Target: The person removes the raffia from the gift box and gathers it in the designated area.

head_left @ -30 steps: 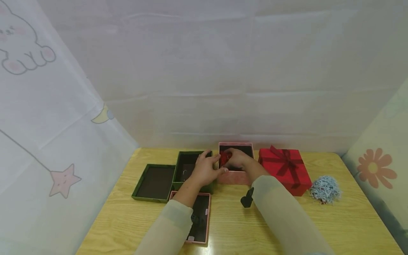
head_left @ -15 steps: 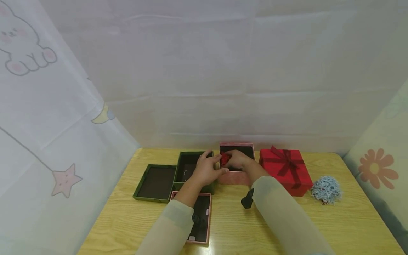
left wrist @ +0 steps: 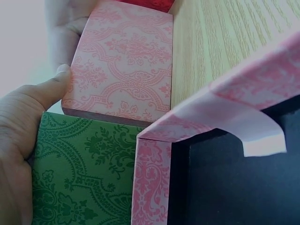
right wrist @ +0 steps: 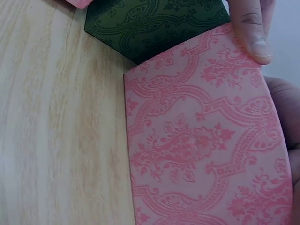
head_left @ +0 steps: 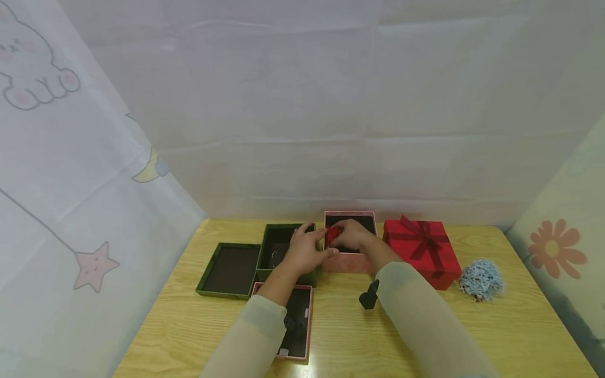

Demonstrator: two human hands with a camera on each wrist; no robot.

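My right hand (head_left: 352,234) reaches into the open pink patterned box (head_left: 347,263) and holds a bunch of crinkled red shredded paper (head_left: 333,235) near the box's left side. Its fingertips are partly hidden. The left hand (head_left: 304,252) lies spread over the right part of the open green box (head_left: 268,252). Its thumb touches the pink box's front left corner, and a fingertip is by the left rim. In the left wrist view that thumb rests against the edge of the pink box (left wrist: 122,61). The right wrist view shows the pink wall (right wrist: 201,136) with fingers at its rim.
A green lid (head_left: 228,270) lies left of the green box. Nearer the person is a pink lid (head_left: 310,325), inside up, partly under the left forearm. On the right stand a red ribboned box (head_left: 425,252) and a pile of light blue shredded paper (head_left: 482,280).
Both hands stay almost in place. The right hand's fingers shift slightly around the red shredded paper inside the pink box. The boxes and lids have not visibly moved.
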